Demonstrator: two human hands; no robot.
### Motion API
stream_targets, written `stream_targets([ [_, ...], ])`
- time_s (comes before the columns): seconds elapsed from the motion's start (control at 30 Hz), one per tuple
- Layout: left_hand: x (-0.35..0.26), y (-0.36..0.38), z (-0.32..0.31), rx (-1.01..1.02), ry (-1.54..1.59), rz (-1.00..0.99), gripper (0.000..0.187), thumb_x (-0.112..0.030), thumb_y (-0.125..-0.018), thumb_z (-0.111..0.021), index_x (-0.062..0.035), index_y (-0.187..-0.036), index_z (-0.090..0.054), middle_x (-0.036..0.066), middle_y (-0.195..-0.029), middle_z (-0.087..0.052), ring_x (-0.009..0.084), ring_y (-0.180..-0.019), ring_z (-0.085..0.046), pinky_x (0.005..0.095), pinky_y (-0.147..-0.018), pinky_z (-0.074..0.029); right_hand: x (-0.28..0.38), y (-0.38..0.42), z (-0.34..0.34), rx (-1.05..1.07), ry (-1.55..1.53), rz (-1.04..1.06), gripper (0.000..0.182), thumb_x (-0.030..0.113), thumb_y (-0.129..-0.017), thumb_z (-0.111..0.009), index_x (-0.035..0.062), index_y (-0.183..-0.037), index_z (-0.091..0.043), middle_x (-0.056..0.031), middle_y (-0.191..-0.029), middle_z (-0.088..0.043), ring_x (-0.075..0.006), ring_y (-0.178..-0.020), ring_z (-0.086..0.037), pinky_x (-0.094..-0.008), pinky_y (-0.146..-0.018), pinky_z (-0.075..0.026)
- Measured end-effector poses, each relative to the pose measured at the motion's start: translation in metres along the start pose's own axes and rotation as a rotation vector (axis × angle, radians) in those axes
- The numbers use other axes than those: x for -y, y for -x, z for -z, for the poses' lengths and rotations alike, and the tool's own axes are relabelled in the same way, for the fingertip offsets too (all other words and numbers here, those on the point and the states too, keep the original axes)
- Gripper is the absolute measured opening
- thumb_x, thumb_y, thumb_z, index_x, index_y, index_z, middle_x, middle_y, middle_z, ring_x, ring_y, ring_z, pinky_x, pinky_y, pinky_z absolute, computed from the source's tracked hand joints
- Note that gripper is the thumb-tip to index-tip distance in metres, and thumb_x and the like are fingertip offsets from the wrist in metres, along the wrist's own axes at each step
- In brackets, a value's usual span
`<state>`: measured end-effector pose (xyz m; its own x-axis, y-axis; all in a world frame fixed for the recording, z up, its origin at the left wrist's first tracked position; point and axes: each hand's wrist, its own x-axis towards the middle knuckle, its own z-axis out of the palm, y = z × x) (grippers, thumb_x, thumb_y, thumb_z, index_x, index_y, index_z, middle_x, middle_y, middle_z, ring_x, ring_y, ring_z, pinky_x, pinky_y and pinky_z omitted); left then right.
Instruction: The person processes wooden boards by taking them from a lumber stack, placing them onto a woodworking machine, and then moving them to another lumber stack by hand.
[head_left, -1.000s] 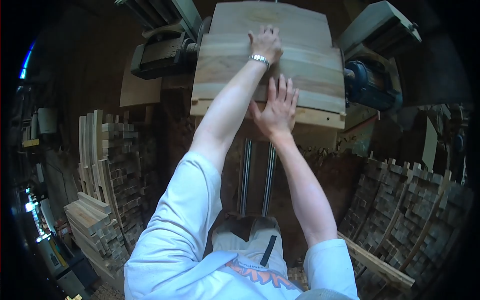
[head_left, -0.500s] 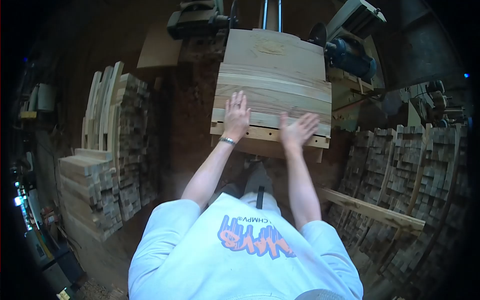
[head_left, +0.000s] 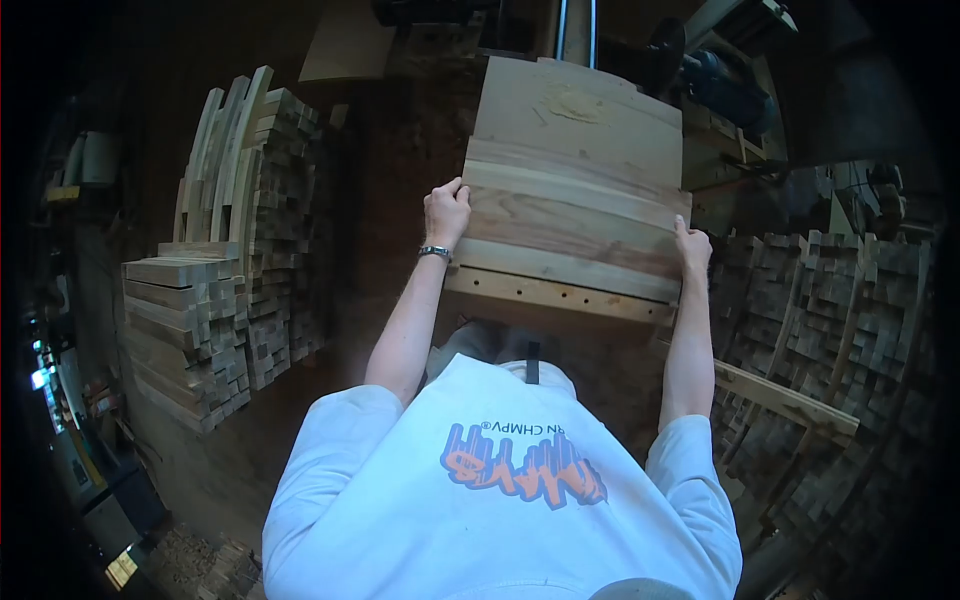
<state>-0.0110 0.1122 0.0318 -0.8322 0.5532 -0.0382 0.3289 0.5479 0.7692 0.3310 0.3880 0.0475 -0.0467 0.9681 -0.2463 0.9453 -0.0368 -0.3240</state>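
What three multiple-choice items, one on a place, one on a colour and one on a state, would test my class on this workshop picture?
1. Where is the left hand?
A. On the left edge of the wooden panel
B. On the stacked blocks
C. In a pocket

2. What colour is the lettering on the person's shirt?
A. All green
B. Orange and blue
C. All white

3. How does the right hand meet the panel?
A. It lies flat on top
B. It hangs clear of it
C. It grips the right edge

Answers:
1 A: the fingers curl over the panel's left edge, the wristwatch just below.
2 B: orange letters outlined in blue show on the pale shirt.
3 C: the hand is wrapped round the right edge, level with the reddish board.
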Motion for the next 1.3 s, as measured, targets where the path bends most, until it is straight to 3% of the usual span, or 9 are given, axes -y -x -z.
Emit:
stream_targets([
  [0.4,-0.035,-0.032,0.004,0.010,-0.022,0.053,0.023,-0.016,-0.084,-0.060,0.0008,-0.097,-0.066,0.021,-0.081,-0.066,0.0367,-0.082,-0.065,0.0431,-0.073,-0.052,0.063,0.002,0.041,0.185,0.000,-0.048,0.069,0.056,-0.086,-0.053,-0.0105,-0.105,-0.060,-0.0288,-0.110,-0.060,-0.0412,-0.107,-0.056,-0.0451,-0.093,-0.044],
  [0.5,-0.071,-0.036,0.004,-0.078,-0.161,-0.336,0.045,-0.008,-0.073,-0.067,0.0017,-0.116,-0.058,0.023,-0.117,-0.059,0.0346,-0.107,-0.059,0.0380,-0.093,-0.047,0.055,0.032,0.007,-0.390,0.015,0.284,0.055,0.042,-0.086,-0.060,-0.0071,-0.110,-0.056,-0.0262,-0.115,-0.056,-0.0412,-0.113,-0.049,-0.0456,-0.096,-0.040],
  [0.63,-0.138,-0.042,-0.058,0.646,-0.624,-0.866,0.115,-0.032,-0.047,-0.088,-0.0152,-0.145,-0.028,0.022,-0.149,-0.021,0.0427,-0.137,-0.020,0.0562,-0.110,-0.022,0.077,0.129,-0.014,0.147,-0.091,0.979,0.071,0.035,-0.078,-0.069,-0.0019,-0.130,-0.040,-0.0196,-0.130,-0.043,-0.0362,-0.120,-0.041,-0.0474,-0.103,-0.031],
  [0.77,-0.139,-0.063,-0.087,0.779,-0.794,-0.976,0.137,-0.044,-0.031,-0.088,-0.0172,-0.147,-0.020,0.025,-0.140,-0.028,0.0424,-0.123,-0.034,0.0592,-0.097,-0.030,0.062,0.135,-0.047,0.244,0.089,1.150,0.088,0.057,-0.075,-0.062,-0.0019,-0.135,-0.036,-0.0175,-0.128,-0.043,-0.0324,-0.119,-0.040,-0.0478,-0.104,-0.025],
  [0.93,-0.141,-0.082,-0.081,0.950,-0.586,-0.905,0.126,-0.050,-0.034,-0.082,-0.0133,-0.143,-0.028,0.028,-0.129,-0.037,0.0395,-0.115,-0.040,0.0516,-0.091,-0.033,0.071,0.118,-0.035,0.368,0.100,1.178,0.103,0.065,-0.065,-0.067,-0.0005,-0.137,-0.033,-0.0193,-0.129,-0.043,-0.0342,-0.120,-0.040,-0.0502,-0.104,-0.026],
  [1.03,-0.144,-0.089,-0.058,1.243,-0.306,-0.448,0.118,-0.055,-0.044,-0.079,-0.0101,-0.142,-0.031,0.026,-0.131,-0.040,0.0386,-0.123,-0.037,0.0505,-0.097,-0.032,0.078,0.110,-0.027,0.445,0.331,1.166,0.109,0.035,-0.052,-0.083,0.0044,-0.141,-0.028,-0.0212,-0.134,-0.039,-0.0370,-0.127,-0.035,-0.0496,-0.106,-0.028],
  [1.13,-0.106,-0.065,-0.010,1.368,0.189,-0.127,0.109,-0.051,-0.053,-0.078,-0.0060,-0.141,-0.032,0.024,-0.135,-0.039,0.0375,-0.130,-0.034,0.0457,-0.104,-0.030,0.095,0.104,-0.028,0.552,0.403,1.141,0.110,0.034,-0.048,-0.084,0.0054,-0.139,-0.029,-0.0223,-0.133,-0.040,-0.0379,-0.126,-0.036,-0.0480,-0.106,-0.028],
  [1.2,-0.091,-0.038,0.053,1.232,0.357,-0.145,0.097,-0.033,-0.060,-0.080,-0.0001,-0.139,-0.033,0.022,-0.126,-0.052,0.0267,-0.118,-0.050,0.0332,-0.098,-0.038,0.101,0.100,-0.030,0.523,0.342,1.236,0.107,0.032,-0.045,-0.084,0.0038,-0.135,-0.034,-0.0227,-0.129,-0.043,-0.0390,-0.124,-0.038,-0.0468,-0.105,-0.031],
  [1.3,-0.050,0.022,0.134,0.991,0.489,-0.130,0.113,-0.041,-0.052,-0.082,-0.0047,-0.144,-0.026,0.021,-0.133,-0.038,0.0350,-0.127,-0.035,0.0418,-0.106,-0.028,0.125,0.111,-0.012,0.709,0.082,1.165,0.096,0.024,-0.046,-0.079,-0.0022,-0.129,-0.039,-0.0214,-0.122,-0.048,-0.0364,-0.117,-0.046,-0.0438,-0.100,-0.037],
])
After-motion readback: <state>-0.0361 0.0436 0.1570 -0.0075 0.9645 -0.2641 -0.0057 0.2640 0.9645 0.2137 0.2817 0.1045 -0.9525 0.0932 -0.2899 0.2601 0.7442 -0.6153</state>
